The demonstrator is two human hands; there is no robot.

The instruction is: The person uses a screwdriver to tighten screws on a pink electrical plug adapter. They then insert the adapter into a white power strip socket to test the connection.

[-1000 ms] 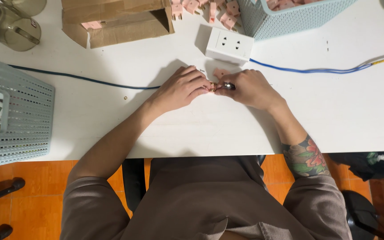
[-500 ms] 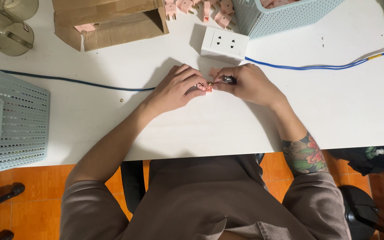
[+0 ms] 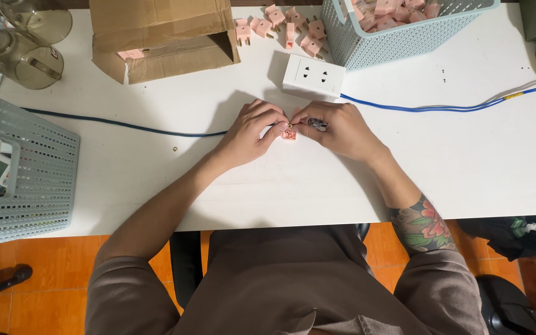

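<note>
**Small pink plug held between both hands beside the white socket block**

A white table (image 3: 479, 167) fills most of the view, and the white socket block (image 3: 313, 75) near its middle is taken as the landmark. To the far left of the block, at the table's edge, a pale grey perforated basket (image 3: 32, 180) is seen. Left of the block and further back, an open cardboard box (image 3: 162, 37) is set on its side. Just behind and to the right of the block, a light blue perforated basket (image 3: 404, 40) is filled with pink parts. A blue cable (image 3: 454, 107) is run from the block's right side across the table to the right edge; a darker cable (image 3: 125, 124) lies to the block's left, passing towards the hands. Far left and behind, two glass mugs (image 3: 23, 59) are placed. Directly behind the block, loose pink plugs (image 3: 280, 25) are scattered.

Just in front of the block, the left hand (image 3: 252, 133) is curled, its fingertips closed on a small pink plug (image 3: 290, 133). The right hand (image 3: 339, 129) is closed likewise, its fingertips meeting the plug from the other side, and a small dark metal-tipped tool (image 3: 317, 125) is gripped in it. A tiny brass-coloured screw (image 3: 175, 149) lies well left of the hands.
</note>
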